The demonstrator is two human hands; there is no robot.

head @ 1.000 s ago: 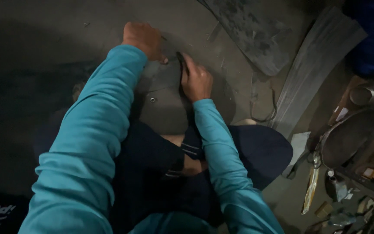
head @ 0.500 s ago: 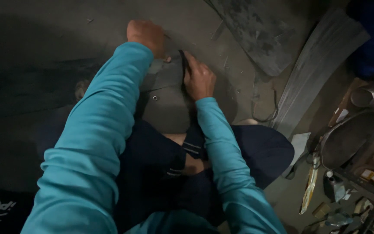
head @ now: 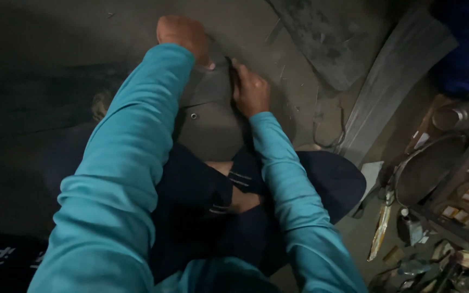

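Grey sheet [head: 213, 116] flat on floor, btwn both hands. Left hand [head: 183, 35] in a fist at far edge; right hand [head: 251, 89] pinching side edge. Looks thin, bendy, light; best held by edges.

Your clothing: long teal sleeves of a soft knit top, lightly creased, with ribbed cuffs ending at the wrists of your bare left hand [head: 183, 35] and right hand [head: 251, 92]. Dark navy trousers; a strap with thin pale stripes crosses your bare foot [head: 240, 198].
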